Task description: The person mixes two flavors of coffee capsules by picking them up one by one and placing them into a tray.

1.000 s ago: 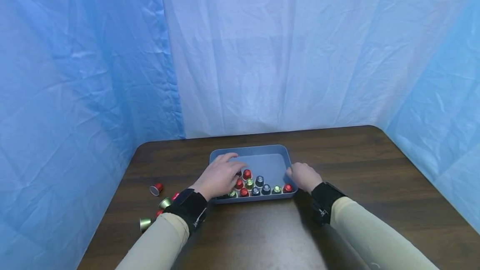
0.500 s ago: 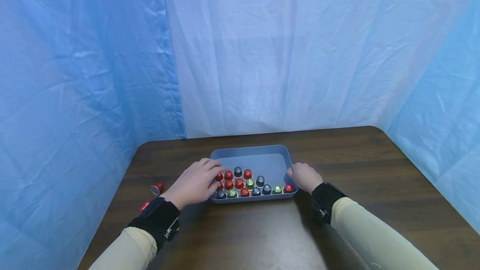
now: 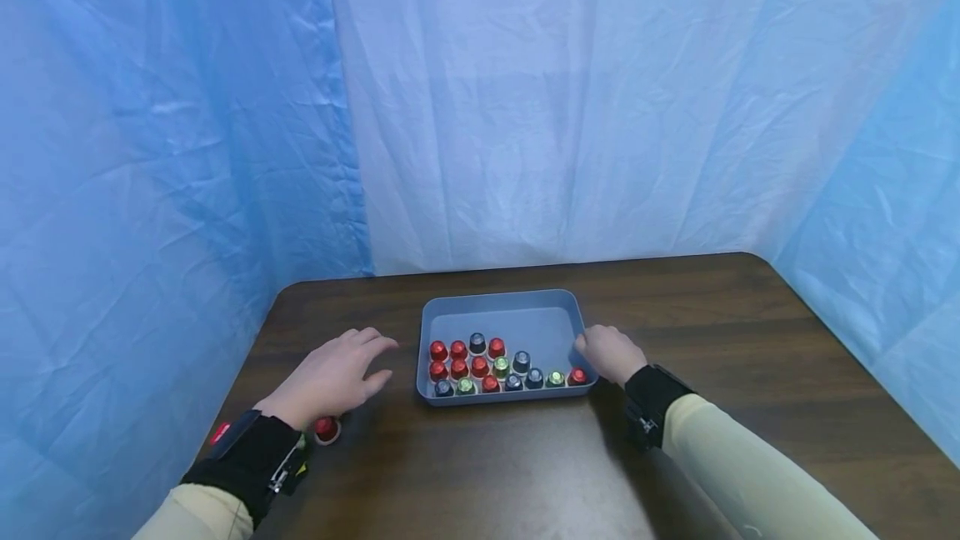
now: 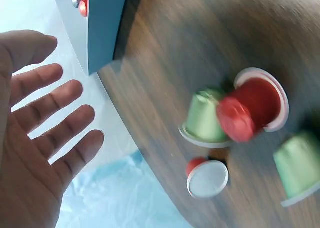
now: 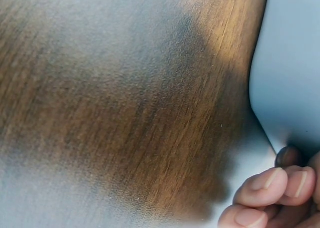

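A grey-blue tray (image 3: 517, 304) holds several coffee capsules, red, green and dark, standing upside down in rows along its near side. My right hand (image 3: 611, 354) grips the tray's right rim; in the right wrist view its curled fingers (image 5: 262, 188) sit against the tray edge. To the left of the tray, my left hand (image 3: 337, 377) is above the table with spread fingers and holds nothing. Loose capsules lie below it: a red capsule (image 4: 250, 110) touching a green capsule (image 4: 205, 115), another red capsule (image 4: 207, 178) on its side, and a second green capsule (image 4: 300, 165).
The dark wooden table (image 3: 480, 473) carries the tray near its middle. Blue-white sheeting (image 3: 525, 107) hangs behind the table and along both sides. In the head view, my left forearm and wrist strap (image 3: 243, 461) cover most of the loose capsules.
My left hand has drawn back leftward from over the tray to the loose capsules, uncovering the capsules at the tray's left end. My right hand has stayed at the rim.
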Demonstrator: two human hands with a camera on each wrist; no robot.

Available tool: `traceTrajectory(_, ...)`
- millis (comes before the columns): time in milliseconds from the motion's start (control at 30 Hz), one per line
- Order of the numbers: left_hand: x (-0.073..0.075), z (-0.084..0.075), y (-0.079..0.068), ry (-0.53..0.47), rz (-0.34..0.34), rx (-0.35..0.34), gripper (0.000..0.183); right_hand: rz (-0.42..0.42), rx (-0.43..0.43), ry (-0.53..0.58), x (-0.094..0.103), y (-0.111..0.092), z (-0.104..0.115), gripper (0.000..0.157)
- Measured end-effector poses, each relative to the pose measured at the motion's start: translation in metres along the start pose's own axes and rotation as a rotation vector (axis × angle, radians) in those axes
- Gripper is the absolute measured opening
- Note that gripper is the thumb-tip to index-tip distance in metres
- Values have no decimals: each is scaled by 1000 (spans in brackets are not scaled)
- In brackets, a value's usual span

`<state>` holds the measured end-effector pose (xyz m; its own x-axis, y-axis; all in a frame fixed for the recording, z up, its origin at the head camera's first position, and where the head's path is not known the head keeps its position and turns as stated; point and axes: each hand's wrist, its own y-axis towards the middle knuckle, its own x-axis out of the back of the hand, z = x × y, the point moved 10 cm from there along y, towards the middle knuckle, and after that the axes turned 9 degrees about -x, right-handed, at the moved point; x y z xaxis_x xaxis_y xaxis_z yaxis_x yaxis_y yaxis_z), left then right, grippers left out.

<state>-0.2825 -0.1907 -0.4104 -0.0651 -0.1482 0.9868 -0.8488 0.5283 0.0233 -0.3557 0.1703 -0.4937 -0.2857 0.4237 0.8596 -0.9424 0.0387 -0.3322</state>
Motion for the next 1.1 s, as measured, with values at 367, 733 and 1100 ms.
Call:
traceTrajectory(367,-11,20,-18,13,151,81,37,-7,-1,5,0,-1,-2,33)
traceTrajectory(733,-33,35,-32,-14,277,129,41,-10,-6,1,0,0,-2,34)
traceTrajectory(1100,-46,36,-32,12,244,70,28,-15,-3,1,0,1,-1,34)
